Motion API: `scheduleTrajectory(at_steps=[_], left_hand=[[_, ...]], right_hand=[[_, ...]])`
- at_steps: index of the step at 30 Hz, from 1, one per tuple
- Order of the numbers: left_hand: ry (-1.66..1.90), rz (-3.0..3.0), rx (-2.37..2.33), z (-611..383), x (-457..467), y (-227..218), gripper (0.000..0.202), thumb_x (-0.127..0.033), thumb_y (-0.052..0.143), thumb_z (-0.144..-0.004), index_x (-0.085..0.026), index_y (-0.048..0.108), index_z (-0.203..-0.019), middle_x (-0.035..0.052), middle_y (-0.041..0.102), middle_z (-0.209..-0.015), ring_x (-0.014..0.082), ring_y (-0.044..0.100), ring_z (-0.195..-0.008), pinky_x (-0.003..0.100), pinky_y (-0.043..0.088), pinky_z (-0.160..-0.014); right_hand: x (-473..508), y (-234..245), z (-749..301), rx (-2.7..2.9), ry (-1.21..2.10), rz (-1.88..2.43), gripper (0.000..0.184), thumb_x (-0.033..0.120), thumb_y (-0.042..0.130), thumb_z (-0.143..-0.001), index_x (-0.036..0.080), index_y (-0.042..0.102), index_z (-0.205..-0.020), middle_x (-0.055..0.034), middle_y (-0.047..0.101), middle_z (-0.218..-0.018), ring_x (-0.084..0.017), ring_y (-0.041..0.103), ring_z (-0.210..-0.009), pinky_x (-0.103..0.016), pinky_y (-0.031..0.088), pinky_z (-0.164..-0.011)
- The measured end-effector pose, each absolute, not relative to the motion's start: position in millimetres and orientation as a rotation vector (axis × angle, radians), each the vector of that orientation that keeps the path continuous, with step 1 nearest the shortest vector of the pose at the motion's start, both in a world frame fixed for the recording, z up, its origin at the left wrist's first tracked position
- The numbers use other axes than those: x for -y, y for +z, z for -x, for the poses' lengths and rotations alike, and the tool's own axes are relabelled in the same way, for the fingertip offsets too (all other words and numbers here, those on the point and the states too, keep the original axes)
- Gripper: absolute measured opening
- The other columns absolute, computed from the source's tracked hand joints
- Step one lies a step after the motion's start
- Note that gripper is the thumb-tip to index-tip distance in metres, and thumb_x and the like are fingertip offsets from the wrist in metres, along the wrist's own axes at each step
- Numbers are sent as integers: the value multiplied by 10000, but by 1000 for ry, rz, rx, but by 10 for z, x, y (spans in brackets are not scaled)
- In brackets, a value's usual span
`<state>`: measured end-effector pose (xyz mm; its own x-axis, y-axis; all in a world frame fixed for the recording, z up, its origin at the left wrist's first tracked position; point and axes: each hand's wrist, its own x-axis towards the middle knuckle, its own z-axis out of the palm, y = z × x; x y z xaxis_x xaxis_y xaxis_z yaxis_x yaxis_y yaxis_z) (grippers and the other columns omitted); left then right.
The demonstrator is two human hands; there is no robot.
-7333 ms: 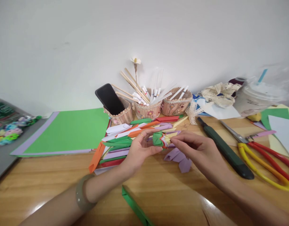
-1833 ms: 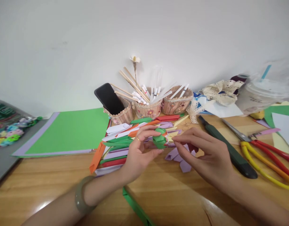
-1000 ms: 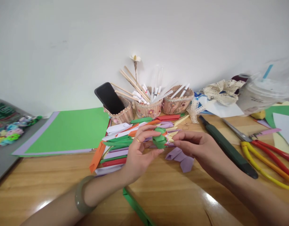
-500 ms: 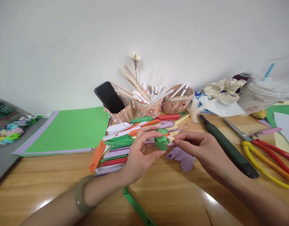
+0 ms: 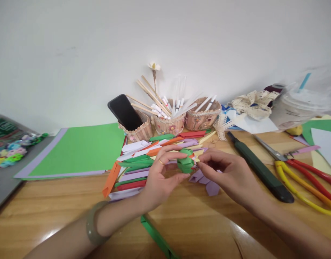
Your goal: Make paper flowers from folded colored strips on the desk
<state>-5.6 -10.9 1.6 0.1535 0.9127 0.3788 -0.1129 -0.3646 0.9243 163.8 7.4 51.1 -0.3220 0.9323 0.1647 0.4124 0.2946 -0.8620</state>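
Note:
In the middle of the head view, my left hand [image 5: 162, 172] holds a small rounded green folded-paper piece [image 5: 185, 163] between fingers and thumb. Orange, white and pale yellow paper shows at its right end. My right hand [image 5: 227, 169] pinches at that end, its fingertips hiding part of the pale tip. Under and behind the hands lie many folded paper strips [image 5: 133, 184] in white, orange, green, red and purple. Purple folded pieces [image 5: 212, 187] rest on the table just below my right fingers.
Behind stand wooden-stick holders [image 5: 169, 126] with a phone [image 5: 124, 112], sticks and pens. To the right lie a dark green cutter [image 5: 259, 167], scissors [image 5: 286, 162] and lace [image 5: 255, 102], with a lidded cup [image 5: 302, 104] beyond. Green sheets [image 5: 81, 151] lie left; a green strip [image 5: 157, 235] lies in front.
My right fingertips have shifted slightly down at the pale end, and the green paper piece has turned a little. My left hand keeps its hold.

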Motion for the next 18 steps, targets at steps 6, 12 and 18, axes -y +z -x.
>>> scheduleTrajectory(at_steps=[6, 12, 18], left_hand=[[1400, -1501, -802, 57, 93, -18, 418, -91, 667, -692, -315, 577, -1033, 28, 417, -1185, 190, 433, -1132, 272, 505, -813], [1400, -1506, -819, 57, 92, -8, 390, -107, 663, -699, -295, 572, -1028, 42, 417, -1191, 193, 469, -1105, 292, 517, -799], [1401, -1546, -842, 59, 99, -2, 392, -111, 657, -707, -299, 566, -1039, 42, 421, -1180, 196, 443, -1124, 295, 507, -816]], right_hand=[[-75, 514, -1641, 1843, 1022, 1215, 161, 228, 514, -735, 171, 621, -629, -7, 612, -616, -129, 540, -582, -226, 412, -528], [-82, 502, -1649, 1820, 1061, 1214, 166, 254, 525, -743, 184, 646, -654, -17, 645, -674, -154, 564, -650, -252, 422, -595], [-86, 526, -1644, 1823, 1082, 1239, 190, 282, 511, -738, 187, 638, -632, -22, 635, -660, -160, 550, -642, -262, 413, -590]])
